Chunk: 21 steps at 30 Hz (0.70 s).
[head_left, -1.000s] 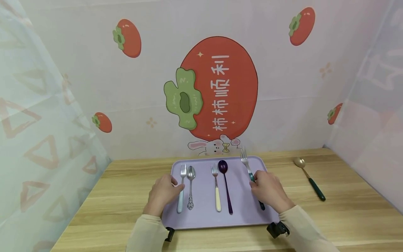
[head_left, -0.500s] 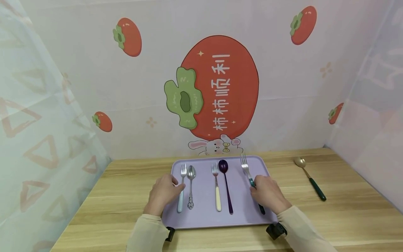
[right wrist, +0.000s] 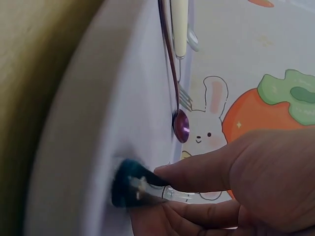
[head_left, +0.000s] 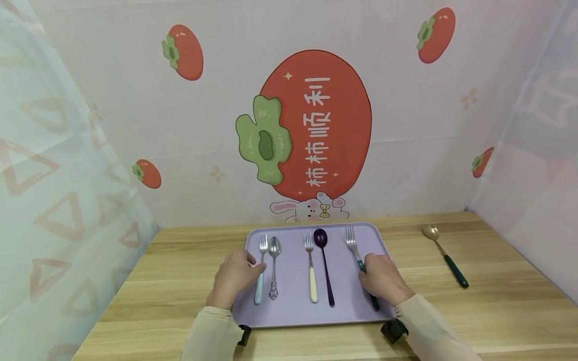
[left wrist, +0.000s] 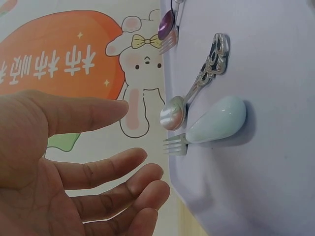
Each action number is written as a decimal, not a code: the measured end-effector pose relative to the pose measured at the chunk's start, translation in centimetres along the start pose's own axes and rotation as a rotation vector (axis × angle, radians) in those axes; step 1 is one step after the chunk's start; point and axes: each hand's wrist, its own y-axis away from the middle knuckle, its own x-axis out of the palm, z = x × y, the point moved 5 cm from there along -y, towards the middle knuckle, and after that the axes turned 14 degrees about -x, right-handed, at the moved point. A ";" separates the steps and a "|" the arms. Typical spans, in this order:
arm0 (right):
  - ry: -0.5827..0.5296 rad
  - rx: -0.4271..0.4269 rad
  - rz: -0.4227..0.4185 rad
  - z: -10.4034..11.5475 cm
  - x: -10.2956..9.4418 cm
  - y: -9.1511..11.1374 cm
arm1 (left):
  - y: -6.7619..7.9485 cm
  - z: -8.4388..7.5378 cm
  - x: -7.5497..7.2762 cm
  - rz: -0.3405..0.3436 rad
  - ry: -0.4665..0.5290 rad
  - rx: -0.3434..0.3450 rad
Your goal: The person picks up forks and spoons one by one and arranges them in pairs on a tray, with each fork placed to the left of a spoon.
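Observation:
My right hand [head_left: 384,279] pinches the dark green handle of a fork [head_left: 352,244] between thumb and fingers. Its tines point away from me, over the right part of the lilac tray [head_left: 298,317]. In the right wrist view the green handle end [right wrist: 125,189] is close against the tray surface. My left hand [head_left: 237,278] hovers by the tray's left edge with fingers apart, holding nothing. Nearest to it lies a fork with a pale blue handle [head_left: 259,291], beside a silver spoon with an ornate handle [head_left: 274,248].
Mid-tray, a cream-handled fork [head_left: 312,286] lies alongside a dark purple spoon [head_left: 320,238]. Right of the tray, a spoon with a green handle [head_left: 456,271] rests on the wooden table [head_left: 180,281]. A printed cloth [head_left: 384,175] hangs behind the table.
My right hand has brought the green-handled fork slightly toward me and lower, so its tines now sit inside the tray's far rim. The left hand stays in place.

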 end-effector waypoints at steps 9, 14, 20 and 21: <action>0.055 -0.015 0.000 0.2 0.2 -0.3 | 0.1 -0.1 0.0 0.001 -0.002 0.000; 0.066 -0.005 -0.001 0.2 0.3 -0.4 | 0.0 -0.1 0.1 -0.003 -0.011 0.004; 0.041 0.027 -0.005 0.0 0.6 -0.4 | 0.0 -0.1 0.1 -0.017 -0.012 0.020; 0.037 0.030 -0.008 0.0 0.7 -0.4 | 0.0 -0.1 0.1 -0.019 -0.011 0.022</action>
